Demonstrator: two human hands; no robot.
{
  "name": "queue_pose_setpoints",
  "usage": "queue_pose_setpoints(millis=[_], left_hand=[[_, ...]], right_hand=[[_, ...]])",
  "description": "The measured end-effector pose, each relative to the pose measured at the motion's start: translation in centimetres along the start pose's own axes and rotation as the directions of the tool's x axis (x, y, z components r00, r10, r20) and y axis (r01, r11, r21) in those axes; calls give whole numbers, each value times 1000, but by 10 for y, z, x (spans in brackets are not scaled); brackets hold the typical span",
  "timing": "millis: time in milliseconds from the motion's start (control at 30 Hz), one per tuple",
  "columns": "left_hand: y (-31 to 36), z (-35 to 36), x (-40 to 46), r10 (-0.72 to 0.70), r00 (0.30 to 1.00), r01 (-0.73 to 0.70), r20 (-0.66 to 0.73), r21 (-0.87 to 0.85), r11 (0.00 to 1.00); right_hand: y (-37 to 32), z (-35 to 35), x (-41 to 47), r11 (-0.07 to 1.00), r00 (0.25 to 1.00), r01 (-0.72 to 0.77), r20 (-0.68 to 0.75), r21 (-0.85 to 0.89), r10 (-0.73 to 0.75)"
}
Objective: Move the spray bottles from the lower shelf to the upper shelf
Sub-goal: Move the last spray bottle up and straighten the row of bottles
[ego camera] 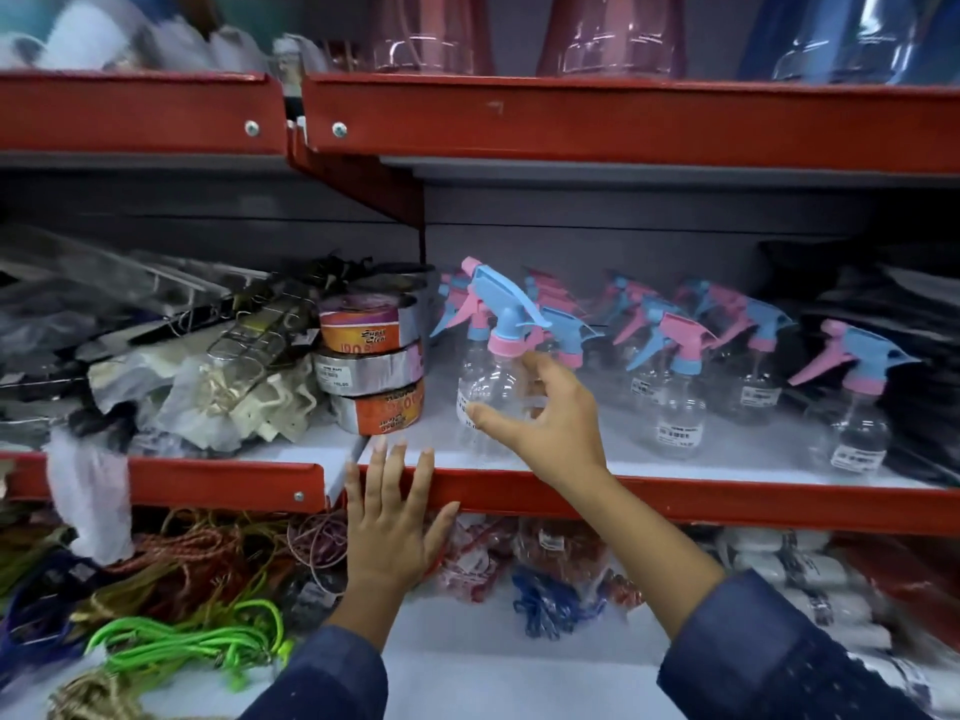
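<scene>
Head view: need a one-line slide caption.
Right hand closes around a clear spray bottle on the red-edged shelf; left hand rests flat on its front lip.

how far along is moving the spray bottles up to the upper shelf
Done: no spray bottle shows on the upper shelf, which holds pink and blue plastic containers. In hand: the right hand is closing on the front spray bottle; the left hand rests on the shelf edge. Left: the other spray bottles standing there.

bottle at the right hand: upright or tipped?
Tipped. The spray bottle leans left, its pink-and-blue trigger head off vertical, while the right hand has fingers around its clear body.
</scene>
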State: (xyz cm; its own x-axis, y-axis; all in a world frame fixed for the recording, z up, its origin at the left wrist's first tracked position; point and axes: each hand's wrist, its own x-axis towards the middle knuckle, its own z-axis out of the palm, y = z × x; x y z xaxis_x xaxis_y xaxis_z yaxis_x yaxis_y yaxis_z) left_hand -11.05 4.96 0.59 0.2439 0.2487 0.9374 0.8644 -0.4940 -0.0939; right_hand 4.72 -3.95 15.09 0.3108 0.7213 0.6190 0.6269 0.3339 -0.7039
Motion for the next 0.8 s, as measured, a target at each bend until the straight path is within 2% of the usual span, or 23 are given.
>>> queue_pose_setpoints(millis=[367,500,800], left_hand=[[-2,5,-1,-2,1000,2,-18,-1,1000],[-3,7,-2,-1,1000,1,-25,3,1000],[-2,5,-2,-11,1000,11,-17,-16,1000]], right_hand=[[23,43,22,991,980,-55,181,-123,77],[27,45,23,983,975,-52,205,-174,88],[31,42,24,984,961,-157,214,-85,172]])
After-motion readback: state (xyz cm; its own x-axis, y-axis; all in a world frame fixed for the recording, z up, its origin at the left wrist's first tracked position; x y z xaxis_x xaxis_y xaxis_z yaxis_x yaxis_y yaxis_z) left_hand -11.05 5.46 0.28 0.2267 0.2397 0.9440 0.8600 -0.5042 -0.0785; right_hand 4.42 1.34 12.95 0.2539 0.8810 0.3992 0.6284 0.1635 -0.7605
